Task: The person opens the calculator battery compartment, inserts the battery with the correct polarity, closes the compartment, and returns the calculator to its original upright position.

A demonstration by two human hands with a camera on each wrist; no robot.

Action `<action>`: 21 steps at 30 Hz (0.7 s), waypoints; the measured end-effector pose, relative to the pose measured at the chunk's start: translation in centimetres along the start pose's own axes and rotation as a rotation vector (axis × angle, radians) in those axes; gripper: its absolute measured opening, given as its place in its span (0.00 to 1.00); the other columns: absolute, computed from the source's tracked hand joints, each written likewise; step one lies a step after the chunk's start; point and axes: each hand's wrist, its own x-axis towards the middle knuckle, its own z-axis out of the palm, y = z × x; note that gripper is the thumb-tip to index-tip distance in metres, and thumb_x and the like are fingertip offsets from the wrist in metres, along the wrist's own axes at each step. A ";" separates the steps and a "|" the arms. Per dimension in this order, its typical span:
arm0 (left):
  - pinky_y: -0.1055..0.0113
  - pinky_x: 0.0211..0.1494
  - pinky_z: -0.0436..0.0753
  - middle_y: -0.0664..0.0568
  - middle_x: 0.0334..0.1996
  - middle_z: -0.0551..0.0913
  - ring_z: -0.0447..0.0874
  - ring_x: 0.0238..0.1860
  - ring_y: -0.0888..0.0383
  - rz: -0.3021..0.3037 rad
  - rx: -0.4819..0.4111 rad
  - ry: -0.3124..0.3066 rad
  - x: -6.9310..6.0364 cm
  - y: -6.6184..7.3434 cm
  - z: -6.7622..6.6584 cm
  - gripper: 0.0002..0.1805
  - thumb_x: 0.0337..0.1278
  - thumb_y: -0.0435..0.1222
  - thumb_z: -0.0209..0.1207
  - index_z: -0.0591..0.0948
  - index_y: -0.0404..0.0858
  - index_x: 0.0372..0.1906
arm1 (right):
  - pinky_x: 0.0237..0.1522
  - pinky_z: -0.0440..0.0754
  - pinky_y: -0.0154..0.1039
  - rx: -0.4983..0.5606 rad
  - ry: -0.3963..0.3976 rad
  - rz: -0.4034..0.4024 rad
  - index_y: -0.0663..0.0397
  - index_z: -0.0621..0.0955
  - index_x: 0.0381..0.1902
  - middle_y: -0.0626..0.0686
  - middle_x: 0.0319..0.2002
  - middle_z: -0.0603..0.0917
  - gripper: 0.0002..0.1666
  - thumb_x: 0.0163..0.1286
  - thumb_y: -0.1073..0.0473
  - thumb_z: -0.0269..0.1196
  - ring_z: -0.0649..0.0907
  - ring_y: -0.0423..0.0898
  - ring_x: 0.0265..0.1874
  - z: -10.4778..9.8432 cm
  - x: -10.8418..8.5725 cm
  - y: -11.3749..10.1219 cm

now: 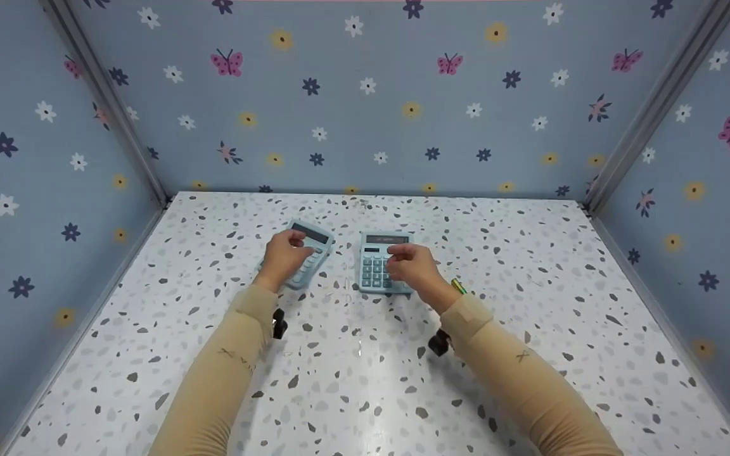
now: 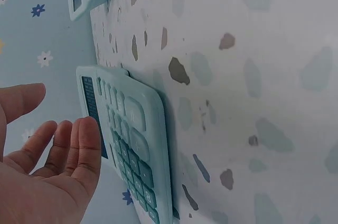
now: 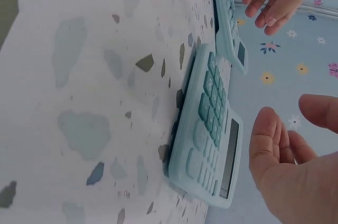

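Note:
Two light blue calculators lie on the table. The left calculator point(image 1: 305, 269) is turned at a slant, and the right calculator point(image 1: 374, 269) sits nearly square to the table's back edge. Over the slanted one hovers my left hand point(image 1: 284, 256), thumb and fingers apart with nothing between them; the left wrist view shows a gap to the keys point(image 2: 132, 155). My right hand point(image 1: 416, 266) is above the right side of the other calculator, hiding part of its keys. In the right wrist view its relaxed fingers point(image 3: 264, 137) stand off from the screen point(image 3: 229, 158), holding nothing.
The white speckled table point(image 1: 352, 373) is bounded by a blue flowered back wall point(image 1: 365, 126) and side walls. A small green-and-gold item point(image 1: 459, 286) shows beside my right wrist. Dark wrist-mounted pieces point(image 1: 439, 342) hang below both sleeves.

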 end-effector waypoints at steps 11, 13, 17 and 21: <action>0.47 0.75 0.77 0.32 0.66 0.79 0.77 0.67 0.41 -0.042 0.029 0.025 0.4 -0.7 -2.2 0.28 0.76 0.36 0.59 0.75 0.26 0.73 | 0.56 0.91 0.46 0.026 -0.046 0.001 0.67 0.80 0.69 0.53 0.44 0.83 0.27 0.73 0.68 0.67 0.85 0.44 0.40 3.2 -0.5 -0.4; 0.47 0.76 0.77 0.32 0.65 0.79 0.77 0.67 0.41 -0.049 0.040 0.030 0.4 -0.8 -2.6 0.28 0.76 0.36 0.58 0.75 0.26 0.73 | 0.57 0.91 0.47 0.035 -0.051 0.004 0.67 0.80 0.69 0.53 0.45 0.83 0.27 0.73 0.68 0.67 0.87 0.48 0.44 3.7 -0.5 -0.5; 0.46 0.74 0.76 0.32 0.65 0.78 0.76 0.65 0.41 -0.061 0.048 0.039 0.5 -1.2 -3.3 0.28 0.76 0.37 0.58 0.74 0.26 0.74 | 0.57 0.91 0.47 0.063 -0.062 0.011 0.67 0.79 0.70 0.53 0.45 0.84 0.28 0.74 0.68 0.66 0.89 0.55 0.51 4.9 -0.5 -0.4; 0.46 0.75 0.76 0.31 0.67 0.77 0.75 0.66 0.40 -0.074 0.045 0.031 0.5 -1.8 -4.0 0.29 0.77 0.39 0.57 0.73 0.26 0.74 | 0.57 0.91 0.48 0.111 -0.082 0.018 0.66 0.78 0.71 0.53 0.45 0.84 0.28 0.74 0.68 0.65 0.88 0.61 0.56 5.9 -0.6 -0.3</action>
